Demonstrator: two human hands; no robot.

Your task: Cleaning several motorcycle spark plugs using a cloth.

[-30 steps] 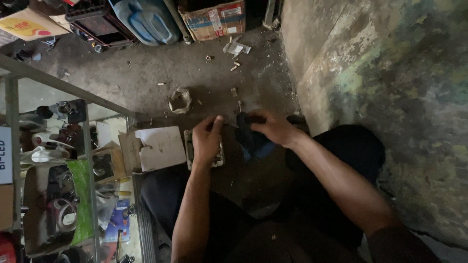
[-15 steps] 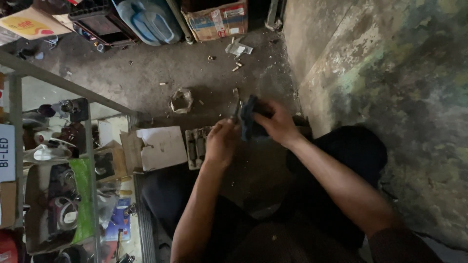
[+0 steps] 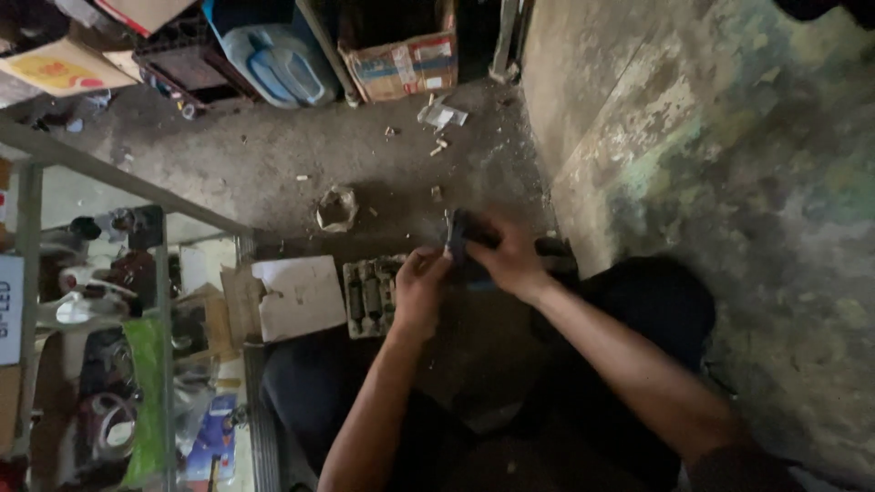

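Dark part [image 3: 458,239] sits above the knees, gripped in right hand [image 3: 507,262]; left hand [image 3: 421,282] pinches at its edge, fingers narrow. Best kept low & steady, over the tray [image 3: 371,293], w/ slow twists.

Rough matt concrete floor [image 3: 273,173], peeling plaster wall [image 3: 711,155], glossy plastic jug [image 3: 273,55].

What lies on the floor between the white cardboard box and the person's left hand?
In the head view, an open tray of small cylindrical parts lies between the white cardboard box and the left hand.
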